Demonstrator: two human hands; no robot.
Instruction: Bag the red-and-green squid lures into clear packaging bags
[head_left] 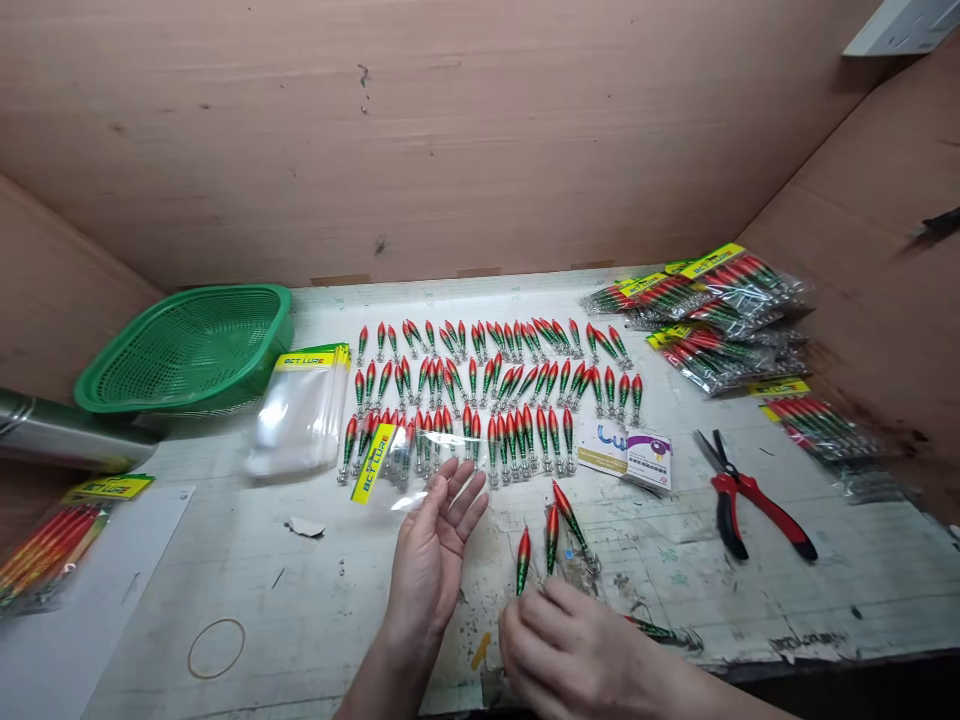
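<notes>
Judged step: gathering squid jigs (523,560) near the front edge of the bench (315,620); my right hand (577,640) is curled, apparently gripping them; my left hand (435,550), fingers loosely spread, holds a header bag (373,464); next move calls for aligned tips.

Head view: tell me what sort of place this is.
Likely a small packing workspace: rows of loose lures, a stack of clear bags and a pile of filled packets show it.

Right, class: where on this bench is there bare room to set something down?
Between the rubber band and the left hand, and just right of the pliers. Crowded: the middle, with lure rows; back right, with heaped packets.
</notes>
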